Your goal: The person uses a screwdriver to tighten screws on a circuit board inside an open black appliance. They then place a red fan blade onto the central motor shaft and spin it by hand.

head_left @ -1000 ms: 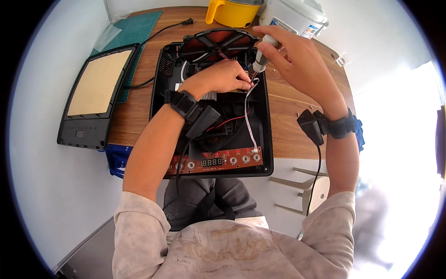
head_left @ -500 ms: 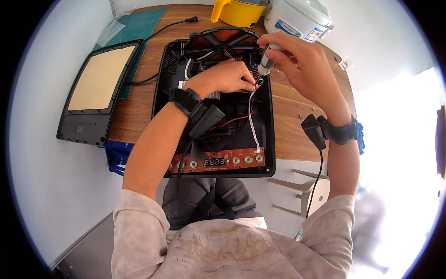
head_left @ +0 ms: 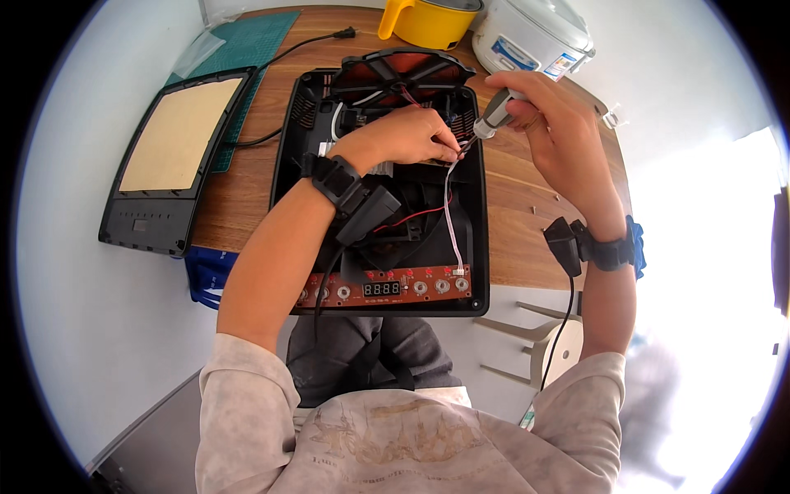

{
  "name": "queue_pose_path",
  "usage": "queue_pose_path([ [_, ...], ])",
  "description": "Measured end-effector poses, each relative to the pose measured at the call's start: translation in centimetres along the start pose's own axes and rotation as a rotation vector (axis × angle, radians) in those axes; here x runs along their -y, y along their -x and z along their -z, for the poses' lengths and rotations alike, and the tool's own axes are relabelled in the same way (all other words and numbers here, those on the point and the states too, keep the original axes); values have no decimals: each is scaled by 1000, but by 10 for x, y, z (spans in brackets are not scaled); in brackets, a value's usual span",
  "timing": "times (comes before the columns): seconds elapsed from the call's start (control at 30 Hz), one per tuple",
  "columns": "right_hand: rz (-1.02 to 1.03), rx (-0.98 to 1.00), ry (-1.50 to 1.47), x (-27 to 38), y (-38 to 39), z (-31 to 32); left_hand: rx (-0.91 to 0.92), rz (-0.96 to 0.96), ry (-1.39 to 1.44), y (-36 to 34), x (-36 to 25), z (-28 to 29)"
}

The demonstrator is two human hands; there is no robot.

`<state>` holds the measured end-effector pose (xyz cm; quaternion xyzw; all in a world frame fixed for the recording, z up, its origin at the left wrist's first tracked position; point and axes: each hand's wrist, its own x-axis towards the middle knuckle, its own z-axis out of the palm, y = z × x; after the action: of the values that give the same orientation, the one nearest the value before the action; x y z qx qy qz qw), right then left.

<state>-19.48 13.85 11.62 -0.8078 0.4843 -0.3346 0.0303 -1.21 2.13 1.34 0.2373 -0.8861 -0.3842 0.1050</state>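
Note:
An opened black appliance housing point(head_left: 475, 239) holds a red circuit board with display point(head_left: 428, 280) along its front, a pale ribbon cable point(head_left: 449, 218), red wire and a round black-and-red part point(head_left: 378, 70) at its back. My left hand point(head_left: 420, 136) is inside at the upper right, fingertips pinched by the cable's upper end on something I cannot make out. My right hand point(head_left: 558, 136) grips a grey-handled screwdriver point(head_left: 496, 111) slanted down to the left, its tip by my left fingertips.
On the wooden table point(head_left: 527, 230) are a detached black lid with beige panel point(head_left: 164, 140), a green mat point(head_left: 251, 45), a black plug point(head_left: 346, 33), a yellow pot point(head_left: 424, 25), a white cooker point(head_left: 531, 37) and small screws. A pale stool point(head_left: 559, 354) stands below.
My right hand and the screwdriver have moved slightly right and down, the screwdriver now more slanted. My left fingertips have shifted a little right with the housing in the picture.

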Motion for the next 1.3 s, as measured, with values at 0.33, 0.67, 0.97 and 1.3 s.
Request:
queue_pose_path([
  [0.33, -63, -3, 67, 3, 0, 3, -10, -53, 6, 2, 4, 0],
  [0.67, -118, -18, 86, 5, 6, 3, -16, -86, 6, 0, 8, -3],
  [0.97, 7, 21, 135, 8, 6, 4, -18, -65, 15, 0, 10, -4],
  [1.3, -13, -1, 122, 8, 13, 4, -14, -91, 19, 0, 10, -4],
])
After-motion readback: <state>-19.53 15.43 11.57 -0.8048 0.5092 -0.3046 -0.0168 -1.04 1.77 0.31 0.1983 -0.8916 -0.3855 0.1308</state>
